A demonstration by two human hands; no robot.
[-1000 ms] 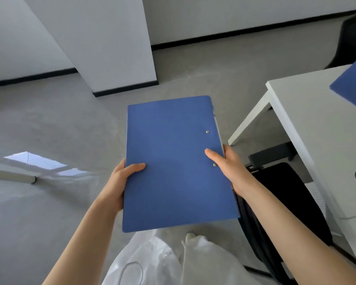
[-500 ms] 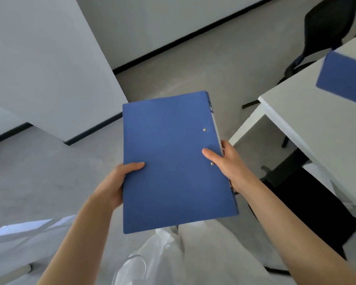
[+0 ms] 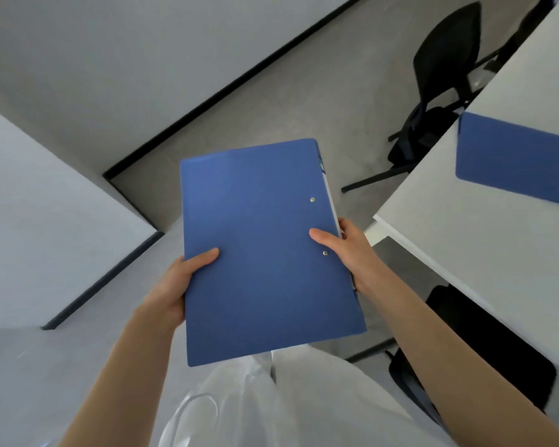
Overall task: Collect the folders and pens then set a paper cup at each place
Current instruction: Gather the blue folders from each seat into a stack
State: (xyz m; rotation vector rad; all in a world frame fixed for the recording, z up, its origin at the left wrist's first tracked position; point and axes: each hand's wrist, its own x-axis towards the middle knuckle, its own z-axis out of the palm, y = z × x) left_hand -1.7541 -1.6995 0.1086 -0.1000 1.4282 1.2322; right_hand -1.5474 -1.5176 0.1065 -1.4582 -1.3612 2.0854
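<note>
Looking down: I see grey concrete floor (image 3: 288, 91) filling most of the head view, with a white wall (image 3: 110, 43) and its black skirting running across the top.
Table: white rectangular tabletop (image 3: 484, 240) at my right, cut off by the right edge; only one white leg shows near its corner.
Held folder: large blue card folder with two metal rivets (image 3: 265, 253) sits flat in mid-air ahead of me, over the floor and left of the table corner. I cannot tell whether more folders lie stacked beneath it; only a thin pale strip shows along its right edge.
Second folder: another blue folder (image 3: 513, 162) lies flat on the tabletop, blurred, its right corner clipped by the frame.
Chairs: black office chair (image 3: 442, 69) stands beyond the table; a second black seat (image 3: 484, 346) is mostly hidden under the table edge.
Left hand: my left hand (image 3: 178, 282) grips the held folder's left edge, thumb lying on top, fingers hidden underneath.
Right hand: my right hand (image 3: 352, 253) grips the right edge by the lower rivet, thumb on top, fingers curled under out of sight.
Forearms: both bare, reaching forward from the bottom corners.
</note>
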